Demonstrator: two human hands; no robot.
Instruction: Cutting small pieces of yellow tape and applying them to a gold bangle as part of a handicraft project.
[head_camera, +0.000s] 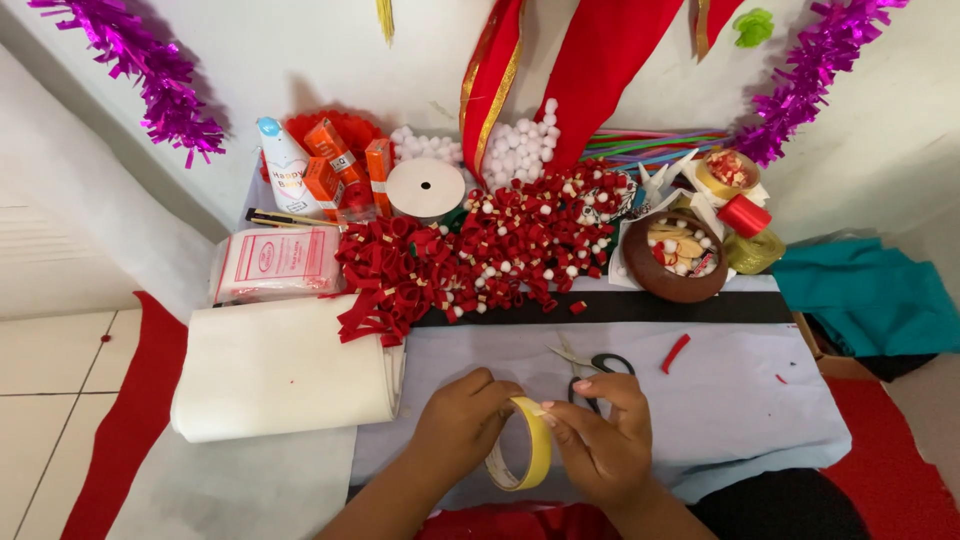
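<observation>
Left hand (462, 415) and right hand (600, 435) both gripping a yellow tape roll (524, 450), holding it upright above the table's (740, 400) near edge. Brown bowl (676, 262) sitting further back, carrying small pale pieces. Scissors (597, 367) lying just behind the hands; red loops (470, 255) heaping beyond.

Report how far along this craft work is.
Done: a big heap of red ribbon loops, many topped with white pompoms. In hand: both the left hand and right hand hold a yellow tape roll. Left: loose white pompoms and one red scrap remain unused; scissors lie idle.
</observation>
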